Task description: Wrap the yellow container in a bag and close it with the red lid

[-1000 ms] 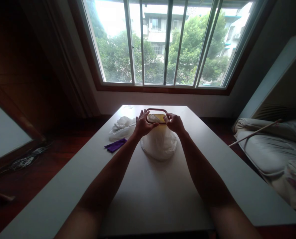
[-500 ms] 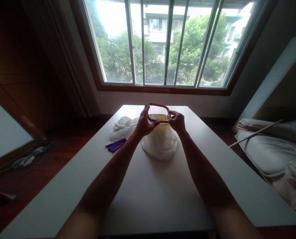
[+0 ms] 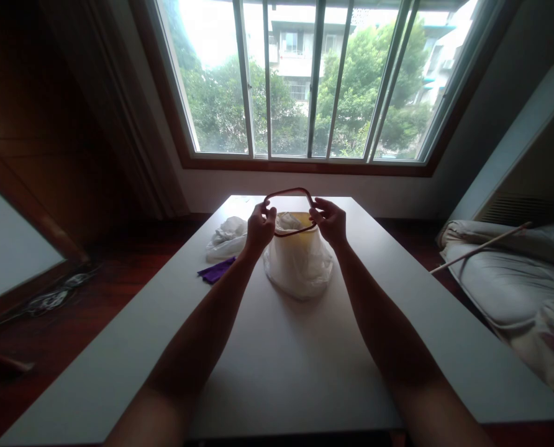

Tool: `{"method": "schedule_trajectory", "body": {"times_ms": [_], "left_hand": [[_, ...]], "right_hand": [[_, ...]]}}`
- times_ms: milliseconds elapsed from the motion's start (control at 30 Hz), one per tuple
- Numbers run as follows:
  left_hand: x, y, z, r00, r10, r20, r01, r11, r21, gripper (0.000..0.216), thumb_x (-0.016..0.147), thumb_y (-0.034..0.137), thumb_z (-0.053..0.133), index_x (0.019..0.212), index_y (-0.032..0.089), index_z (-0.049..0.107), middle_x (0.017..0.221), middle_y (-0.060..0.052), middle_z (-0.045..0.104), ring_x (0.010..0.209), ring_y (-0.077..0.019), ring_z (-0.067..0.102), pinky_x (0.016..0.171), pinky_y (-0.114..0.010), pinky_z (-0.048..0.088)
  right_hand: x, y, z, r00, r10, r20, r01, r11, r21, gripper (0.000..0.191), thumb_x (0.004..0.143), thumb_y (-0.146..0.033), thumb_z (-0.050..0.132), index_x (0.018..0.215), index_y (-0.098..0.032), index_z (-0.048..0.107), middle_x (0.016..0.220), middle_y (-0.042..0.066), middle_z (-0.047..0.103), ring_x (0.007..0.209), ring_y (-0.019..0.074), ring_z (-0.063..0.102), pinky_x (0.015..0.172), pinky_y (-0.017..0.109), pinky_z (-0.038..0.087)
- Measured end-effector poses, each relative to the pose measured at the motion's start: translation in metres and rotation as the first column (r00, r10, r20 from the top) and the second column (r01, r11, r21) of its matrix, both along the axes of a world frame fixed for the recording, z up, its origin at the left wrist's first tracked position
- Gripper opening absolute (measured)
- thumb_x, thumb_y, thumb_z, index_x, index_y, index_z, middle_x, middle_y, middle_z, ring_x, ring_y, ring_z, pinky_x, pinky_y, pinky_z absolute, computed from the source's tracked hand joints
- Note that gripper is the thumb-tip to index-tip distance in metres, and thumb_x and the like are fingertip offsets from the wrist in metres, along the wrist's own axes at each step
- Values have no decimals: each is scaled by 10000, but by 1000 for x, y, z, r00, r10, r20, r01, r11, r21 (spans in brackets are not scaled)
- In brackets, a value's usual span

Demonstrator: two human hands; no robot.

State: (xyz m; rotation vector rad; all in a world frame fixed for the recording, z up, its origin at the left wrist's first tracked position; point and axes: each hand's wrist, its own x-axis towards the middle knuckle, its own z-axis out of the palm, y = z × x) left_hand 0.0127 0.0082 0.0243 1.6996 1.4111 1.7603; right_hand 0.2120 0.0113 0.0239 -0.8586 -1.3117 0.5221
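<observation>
Both my hands hold a dark red rounded frame point(image 3: 287, 192) up over a yellow bin point(image 3: 295, 243) lined with a white plastic bag point(image 3: 300, 273). My left hand point(image 3: 259, 228) is closed on the frame's left side. My right hand point(image 3: 329, 221) grips its right side. The frame hangs tilted, its far edge higher, just above the bin's mouth. The bin stands on the white table point(image 3: 281, 347) towards its far end.
A crumpled white bag point(image 3: 225, 238) and a purple cloth point(image 3: 216, 271) lie left of the bin. A large window is behind the table. Bedding point(image 3: 505, 279) and a thin stick point(image 3: 477, 249) lie to the right, and cables on the dark floor point(image 3: 48, 299) to the left.
The red frame has come up off the bin's rim and now tilts above it. Both hands rose with it and my left hand closed round its side.
</observation>
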Motion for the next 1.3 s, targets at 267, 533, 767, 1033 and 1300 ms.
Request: {"method": "schedule_trajectory", "body": {"times_ms": [267,533,767,1033,1300], "left_hand": [[-2,-8,7,999,-29,-44,33,995,98,203,957,391,521,961,203,597,616,38,537,525,-112,469,517,-231,326],[-2,-20,15,990,-22,-141,50,978,202,243,950,423,546,1019,204,628,545,67,481,464,-95,405,494,-220,286],[-7,-14,10,968,21,-251,48,962,268,268,957,444,558,1058,206,628,672,26,627,573,-115,576,580,-218,403],[-12,-9,5,941,81,-328,22,954,299,254,959,398,567,1105,208,651,970,-40,735,587,-107,591,594,-238,443],[-14,-3,0,919,71,-387,31,967,252,218,898,349,632,1069,216,659,1008,-39,757,570,-113,589,610,-254,459]], "right_hand": [[4,1,-1,998,-50,47,49,998,26,396,825,-405,709,1117,-139,688,989,110,761,777,190,734,741,354,611],[7,-3,5,986,-127,103,124,992,34,350,869,-405,653,1067,-123,716,972,116,761,787,191,711,751,344,596],[16,-2,9,965,-229,130,209,966,154,258,849,-336,665,995,-138,747,1001,117,726,804,186,680,732,333,571],[18,3,8,986,-106,132,114,992,-56,348,852,-262,520,1097,-144,737,992,86,751,844,180,666,808,342,557],[17,-5,8,984,-58,169,75,993,-96,350,897,-318,474,1046,-141,736,976,83,760,863,189,688,829,344,562]]}}
